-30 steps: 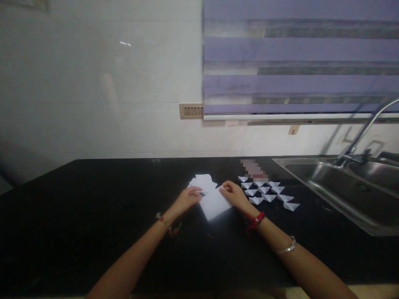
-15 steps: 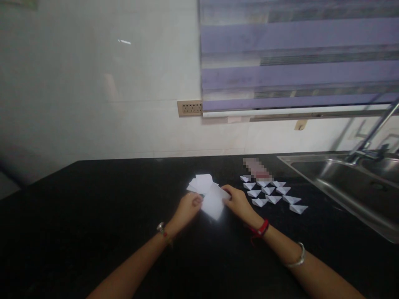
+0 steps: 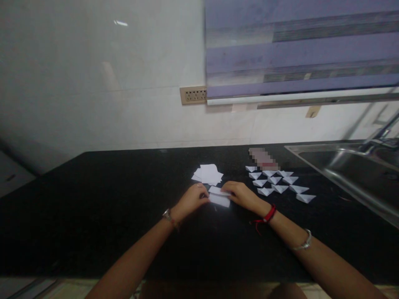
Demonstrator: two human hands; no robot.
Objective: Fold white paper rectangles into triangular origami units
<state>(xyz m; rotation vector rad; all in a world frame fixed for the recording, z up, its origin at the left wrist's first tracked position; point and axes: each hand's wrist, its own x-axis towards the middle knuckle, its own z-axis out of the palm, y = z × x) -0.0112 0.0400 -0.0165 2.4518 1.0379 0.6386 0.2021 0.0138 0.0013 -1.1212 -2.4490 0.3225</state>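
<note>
A small sheet of white paper [image 3: 220, 200], bent over toward a fold, lies on the black counter between my hands. My left hand [image 3: 193, 197] pinches its left edge with the fingers closed. At the opposite edge, my right hand [image 3: 245, 196] has its fingers closed on the paper too. Just behind them rests a loose, fanned pile of white paper sheets [image 3: 208, 172]. To the right, several folded white paper pieces [image 3: 274, 180] with pointed ends stand in rough rows.
A blurred-out flat pinkish object [image 3: 263, 158] lies behind the folded pieces. The steel sink [image 3: 346, 166] with its faucet [image 3: 378, 139] is at the right. The counter's black top [image 3: 93, 216] runs back to a white wall with a socket panel [image 3: 193, 95].
The sheet was open and tilted between my hands; now it is lower and bent over on the counter. The camera view has tipped down slightly.
</note>
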